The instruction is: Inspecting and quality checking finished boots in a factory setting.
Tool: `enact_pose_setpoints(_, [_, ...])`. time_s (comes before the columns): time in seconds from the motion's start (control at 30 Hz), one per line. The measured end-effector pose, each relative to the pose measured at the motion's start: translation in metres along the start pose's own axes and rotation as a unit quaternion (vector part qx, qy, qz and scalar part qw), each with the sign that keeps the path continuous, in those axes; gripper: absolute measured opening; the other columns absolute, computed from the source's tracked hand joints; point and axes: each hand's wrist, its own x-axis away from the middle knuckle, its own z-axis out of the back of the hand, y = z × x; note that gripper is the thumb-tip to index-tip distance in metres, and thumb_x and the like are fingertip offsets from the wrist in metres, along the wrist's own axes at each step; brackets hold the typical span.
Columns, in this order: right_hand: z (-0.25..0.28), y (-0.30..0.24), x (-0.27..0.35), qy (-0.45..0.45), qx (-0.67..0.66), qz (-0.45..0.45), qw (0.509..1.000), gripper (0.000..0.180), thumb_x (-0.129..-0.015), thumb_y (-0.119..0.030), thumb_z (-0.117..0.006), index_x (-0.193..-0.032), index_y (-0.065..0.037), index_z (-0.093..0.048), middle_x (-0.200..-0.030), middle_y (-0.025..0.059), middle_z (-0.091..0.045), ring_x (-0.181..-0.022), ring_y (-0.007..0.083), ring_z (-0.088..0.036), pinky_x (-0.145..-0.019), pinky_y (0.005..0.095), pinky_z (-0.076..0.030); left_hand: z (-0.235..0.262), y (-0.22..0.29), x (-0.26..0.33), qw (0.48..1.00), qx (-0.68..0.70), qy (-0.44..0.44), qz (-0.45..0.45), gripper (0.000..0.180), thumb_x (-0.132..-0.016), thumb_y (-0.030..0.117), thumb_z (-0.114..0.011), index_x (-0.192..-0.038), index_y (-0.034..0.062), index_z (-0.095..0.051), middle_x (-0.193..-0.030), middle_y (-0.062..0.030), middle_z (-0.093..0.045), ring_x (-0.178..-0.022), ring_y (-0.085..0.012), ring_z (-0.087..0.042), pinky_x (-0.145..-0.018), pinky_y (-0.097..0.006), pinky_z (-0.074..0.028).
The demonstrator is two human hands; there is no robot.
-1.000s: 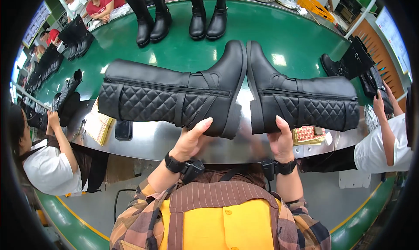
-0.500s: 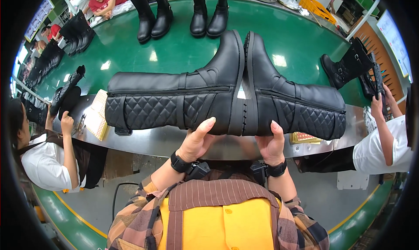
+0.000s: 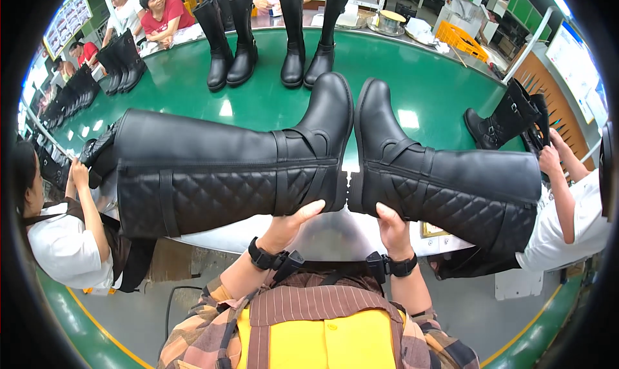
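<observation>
Two tall black boots lie sideways in the air before me, soles facing each other and toes pointing away. My left hand [image 3: 291, 227] grips the left boot [image 3: 219, 175] by its heel end, thumb on top. My right hand [image 3: 391, 230] grips the right boot [image 3: 451, 182] the same way. Each boot has a quilted panel, crossed straps at the ankle and a long seam or zip line along the shaft. The soles stand slightly apart, with a narrow gap between the heels. The fingers under both boots are hidden.
Two pairs of black boots [image 3: 293, 53] stand at the far side of the green table [image 3: 174, 85]. More boots [image 3: 74, 92] line the far left. Co-workers handle boots on my left [image 3: 71, 240] and right [image 3: 574, 208]. A steel edge [image 3: 329, 240] runs in front of me.
Both boots have come up and nearer, and have turned about their length, with less of the soles showing. The view has tilted up. The left co-worker's hands have come together at a boot.
</observation>
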Motion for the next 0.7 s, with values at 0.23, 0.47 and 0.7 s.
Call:
enact_pose_setpoints(0.23, [0.025, -0.011, 0.010, 0.027, -0.100, -0.165, 0.981, 0.029, -0.088, -0.016, -0.054, -0.106, 0.003, -0.065, -0.109, 0.0134, -0.068, -0.102, 0.0251, -0.064, -0.093, 0.0384, -0.048, 0.013, 0.001, 0.013, 0.993, 0.058, 0.099, 0.020, 0.039, -0.088, 0.002, -0.062, -0.127, 0.0012, -0.054, -0.120, -0.0070, -0.061, -0.108, -0.0167, -0.059, -0.094, -0.034, -0.049])
enact_pose_setpoints(0.47, [0.066, -0.028, 0.001, 0.075, -0.040, -0.233, 0.969, 0.018, -0.083, -0.013, -0.061, -0.093, -0.001, -0.068, -0.093, 0.0078, -0.070, -0.088, 0.0199, -0.065, -0.086, 0.0329, -0.049, 0.032, -0.002, 0.023, 0.953, -0.222, 0.204, 0.020, 0.043, -0.085, 0.016, -0.072, -0.121, -0.0034, -0.057, -0.113, -0.0093, -0.065, -0.102, -0.0168, -0.061, -0.091, -0.030, -0.047])
enact_pose_setpoints(0.7, [0.079, -0.056, 0.014, 0.087, 0.023, -0.229, 0.969, 0.025, -0.081, -0.019, -0.057, -0.092, 0.001, -0.068, -0.094, 0.0093, -0.070, -0.088, 0.0221, -0.066, -0.086, 0.0345, -0.050, 0.020, 0.018, 0.031, 0.775, -0.590, 0.166, 0.157, 0.058, -0.084, 0.040, -0.071, -0.118, -0.0044, -0.055, -0.113, -0.0188, -0.065, -0.105, -0.0292, -0.063, -0.091, -0.037, -0.048])
